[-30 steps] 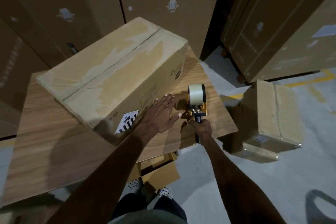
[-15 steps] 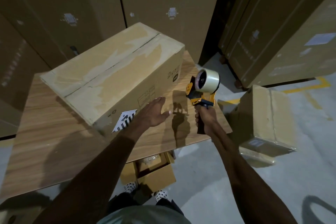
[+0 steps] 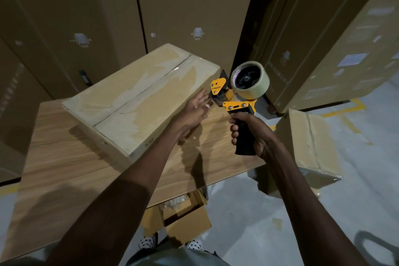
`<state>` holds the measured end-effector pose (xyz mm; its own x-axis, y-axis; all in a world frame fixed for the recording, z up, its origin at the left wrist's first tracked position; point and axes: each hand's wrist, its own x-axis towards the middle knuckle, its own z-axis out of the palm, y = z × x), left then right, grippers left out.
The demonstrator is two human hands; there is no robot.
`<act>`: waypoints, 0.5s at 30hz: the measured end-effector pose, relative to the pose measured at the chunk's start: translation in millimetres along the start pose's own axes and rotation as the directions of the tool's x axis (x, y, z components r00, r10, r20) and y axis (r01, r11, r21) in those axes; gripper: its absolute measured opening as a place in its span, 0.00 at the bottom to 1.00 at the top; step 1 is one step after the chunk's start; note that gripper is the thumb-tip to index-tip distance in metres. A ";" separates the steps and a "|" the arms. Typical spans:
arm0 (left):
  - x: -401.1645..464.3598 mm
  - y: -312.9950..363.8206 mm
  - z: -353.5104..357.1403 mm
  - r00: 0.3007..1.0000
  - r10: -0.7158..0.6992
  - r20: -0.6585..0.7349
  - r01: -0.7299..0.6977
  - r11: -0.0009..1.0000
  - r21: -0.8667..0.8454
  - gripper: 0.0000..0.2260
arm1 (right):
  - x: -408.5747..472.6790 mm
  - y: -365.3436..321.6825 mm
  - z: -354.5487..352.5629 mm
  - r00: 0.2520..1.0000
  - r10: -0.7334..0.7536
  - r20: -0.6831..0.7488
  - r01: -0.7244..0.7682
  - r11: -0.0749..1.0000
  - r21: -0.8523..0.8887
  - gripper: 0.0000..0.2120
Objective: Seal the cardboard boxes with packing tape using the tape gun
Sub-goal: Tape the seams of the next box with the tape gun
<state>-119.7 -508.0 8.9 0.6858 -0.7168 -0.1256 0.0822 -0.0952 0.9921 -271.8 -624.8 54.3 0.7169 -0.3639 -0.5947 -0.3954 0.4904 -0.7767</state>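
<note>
tall brown cartons (image 3: 194,6) are stacked behind the wooden table (image 3: 64,168); a smaller box (image 3: 306,142) sits on the floor to the right, and an open carton (image 3: 187,218) is seen under the table edge; the taped box (image 3: 140,99) lies on the table; the tape gun (image 3: 241,93) is gripped by its black handle in the right hand (image 3: 254,134); the left hand (image 3: 194,110) is held open, fingers reaching to the gun's front; since a second ago the gun has been lifted off the table.
</note>
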 end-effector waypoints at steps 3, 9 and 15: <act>-8.5 5.6 -22.3 0.993 0.022 -0.119 -0.029 0.998 -0.053 0.28 | -4.7 -3.7 22.4 1.000 -0.006 0.024 0.006 1.000 -0.011 0.10; -23.1 13.6 -67.5 0.937 0.094 -0.338 -0.107 0.994 -0.019 0.23 | -8.7 -5.7 63.4 0.998 -0.015 0.064 0.017 0.999 -0.033 0.10; -34.0 12.6 -102.0 0.942 0.137 -0.307 -0.128 0.991 0.047 0.22 | -10.8 -4.6 94.4 0.997 -0.033 0.068 0.038 0.997 -0.071 0.10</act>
<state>-68.2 -414.4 26.3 0.8791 -0.4762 0.0191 -0.0405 -0.0347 0.9986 -223.5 -548.4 83.9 0.7666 -0.3254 -0.5536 -0.4081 0.4187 -0.8113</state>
